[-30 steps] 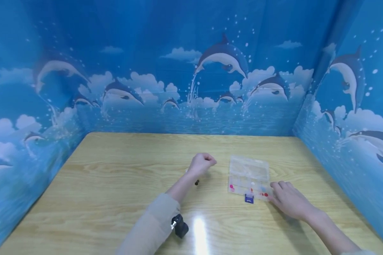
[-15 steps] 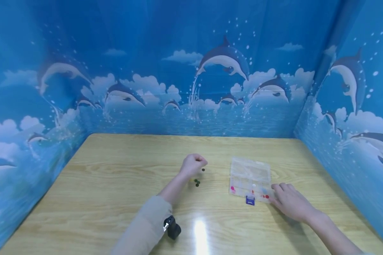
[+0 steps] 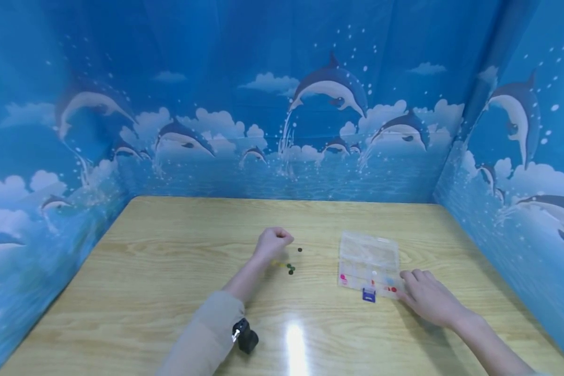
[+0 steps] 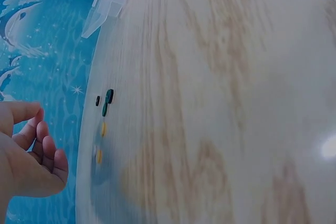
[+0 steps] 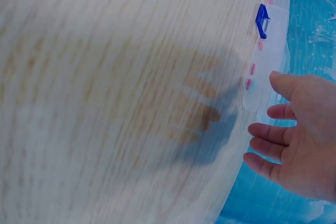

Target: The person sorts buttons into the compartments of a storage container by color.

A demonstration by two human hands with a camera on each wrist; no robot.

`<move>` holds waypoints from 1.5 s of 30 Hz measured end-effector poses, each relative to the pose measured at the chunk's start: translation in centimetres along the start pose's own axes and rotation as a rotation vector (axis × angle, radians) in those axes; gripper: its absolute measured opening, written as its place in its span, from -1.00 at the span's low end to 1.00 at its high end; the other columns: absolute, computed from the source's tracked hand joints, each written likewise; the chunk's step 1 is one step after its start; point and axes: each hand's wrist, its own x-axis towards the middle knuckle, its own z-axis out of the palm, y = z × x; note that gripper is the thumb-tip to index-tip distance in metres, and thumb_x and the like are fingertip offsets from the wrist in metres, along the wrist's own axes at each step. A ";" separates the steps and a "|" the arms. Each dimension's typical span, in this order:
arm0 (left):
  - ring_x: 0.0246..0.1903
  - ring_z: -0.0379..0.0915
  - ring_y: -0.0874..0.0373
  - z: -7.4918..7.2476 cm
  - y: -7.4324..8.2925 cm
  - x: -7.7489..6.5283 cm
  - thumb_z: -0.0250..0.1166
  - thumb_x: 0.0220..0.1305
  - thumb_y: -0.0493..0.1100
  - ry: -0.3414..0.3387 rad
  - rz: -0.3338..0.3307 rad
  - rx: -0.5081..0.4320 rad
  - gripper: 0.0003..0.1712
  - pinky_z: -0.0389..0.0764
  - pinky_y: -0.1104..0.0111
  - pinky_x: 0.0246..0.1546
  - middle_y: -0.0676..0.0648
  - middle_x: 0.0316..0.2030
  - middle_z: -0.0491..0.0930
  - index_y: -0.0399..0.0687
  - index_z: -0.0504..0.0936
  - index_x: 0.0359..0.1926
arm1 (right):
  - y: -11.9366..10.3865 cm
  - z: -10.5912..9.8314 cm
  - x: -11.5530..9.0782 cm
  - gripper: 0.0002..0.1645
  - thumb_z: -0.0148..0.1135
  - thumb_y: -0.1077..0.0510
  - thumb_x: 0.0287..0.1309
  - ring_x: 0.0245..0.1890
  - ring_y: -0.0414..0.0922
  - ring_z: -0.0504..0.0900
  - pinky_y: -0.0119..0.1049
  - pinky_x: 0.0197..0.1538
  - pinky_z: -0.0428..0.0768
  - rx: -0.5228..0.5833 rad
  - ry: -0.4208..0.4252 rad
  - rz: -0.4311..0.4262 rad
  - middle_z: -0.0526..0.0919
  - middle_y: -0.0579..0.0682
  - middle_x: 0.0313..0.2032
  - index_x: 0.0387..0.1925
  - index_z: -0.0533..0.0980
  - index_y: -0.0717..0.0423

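In the head view my left hand (image 3: 273, 242) hovers over the middle of the table, beside several small round pieces. Its thumb and index tips come close together in the left wrist view, and nothing shows between them. Below it lie dark green pieces (image 4: 109, 97), yellow pieces (image 4: 100, 156) and a small black piece (image 3: 300, 249). A clear plastic compartment box (image 3: 367, 248) stands with its lid laid back and its blue latch (image 3: 368, 295) facing me. My right hand (image 3: 427, 297), fingers relaxed, is at the box's right edge. Pink pieces (image 3: 342, 277) and red pieces (image 3: 393, 289) sit inside.
A light wood-grain table (image 3: 169, 271) carries everything. Blue curtains (image 3: 216, 104) printed with dolphins rise along its back and sides. A black wrist camera (image 3: 246, 337) is strapped to the left sleeve.
My left hand has moved left, away from the box, uncovering the black, green and yellow pieces on the table. My right hand has stayed at the box's edge.
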 end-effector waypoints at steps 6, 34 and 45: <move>-0.36 0.47 0.03 -0.5 -0.7 0.2 0.25 0.16 -0.22 0.024 0.000 -0.015 -0.89 0.50 0.28 -0.31 -0.09 -0.32 0.54 -0.19 0.59 -0.33 | 0.1 0.0 0.0 -0.51 0.27 0.13 0.07 -0.15 0.20 0.48 0.08 -0.07 0.44 -0.004 -0.003 -0.002 0.52 0.27 -0.20 -0.08 0.40 0.41; -0.41 0.39 0.11 -1.4 -2.8 0.2 0.26 0.10 -0.30 0.075 -0.021 0.075 -0.94 0.40 0.41 -0.46 -0.09 -0.39 0.53 -0.21 0.60 -0.36 | 0.2 0.2 -0.1 -0.48 0.27 0.11 0.07 -0.14 0.21 0.48 0.08 -0.08 0.46 0.019 -0.018 0.016 0.52 0.28 -0.17 -0.05 0.40 0.41; -0.50 0.38 0.12 -1.1 -2.8 0.1 0.25 0.03 -0.34 0.098 -0.062 0.218 -0.94 0.39 0.43 -0.57 -0.09 -0.46 0.51 -0.22 0.60 -0.40 | 0.3 0.2 -0.1 -0.48 0.27 0.10 0.07 -0.15 0.19 0.48 0.08 -0.07 0.46 0.021 -0.007 0.011 0.52 0.28 -0.18 -0.05 0.40 0.41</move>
